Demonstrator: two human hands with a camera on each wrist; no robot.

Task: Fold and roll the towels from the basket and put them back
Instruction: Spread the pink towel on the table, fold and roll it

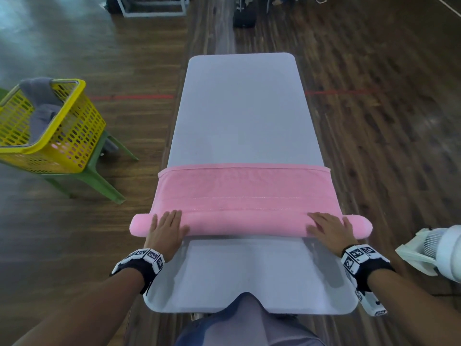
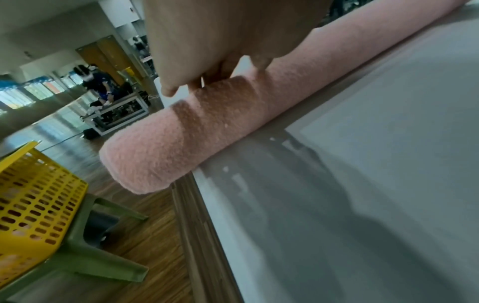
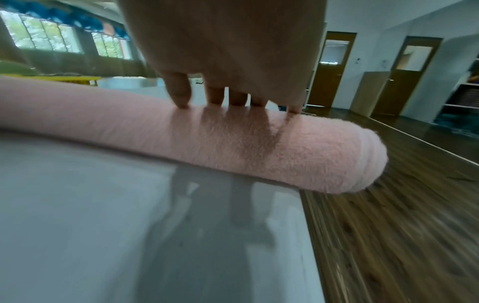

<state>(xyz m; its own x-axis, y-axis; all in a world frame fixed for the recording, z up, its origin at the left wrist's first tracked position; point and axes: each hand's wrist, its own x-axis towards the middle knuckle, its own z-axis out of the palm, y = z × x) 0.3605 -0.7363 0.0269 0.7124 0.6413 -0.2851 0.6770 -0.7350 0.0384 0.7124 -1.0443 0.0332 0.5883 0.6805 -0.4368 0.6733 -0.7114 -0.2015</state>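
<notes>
A pink towel (image 1: 244, 188) lies across the white table (image 1: 239, 108), its near part wound into a long roll (image 1: 247, 224) whose ends stick out past both table edges. My left hand (image 1: 166, 227) lies flat on the roll near its left end, fingers straight. My right hand (image 1: 328, 228) presses the roll near its right end in the same way. In the left wrist view the left hand's fingers (image 2: 197, 82) rest on top of the roll (image 2: 181, 139). In the right wrist view the fingertips (image 3: 181, 98) touch the roll (image 3: 259, 143). The yellow basket (image 1: 72, 136) stands at the left.
The basket sits on a green stool (image 1: 99, 181) left of the table and holds grey towels (image 1: 41, 106). A white fan (image 1: 439, 248) stands close at the right. Dark wooden floor (image 1: 374, 146) surrounds the table; furniture stands far off.
</notes>
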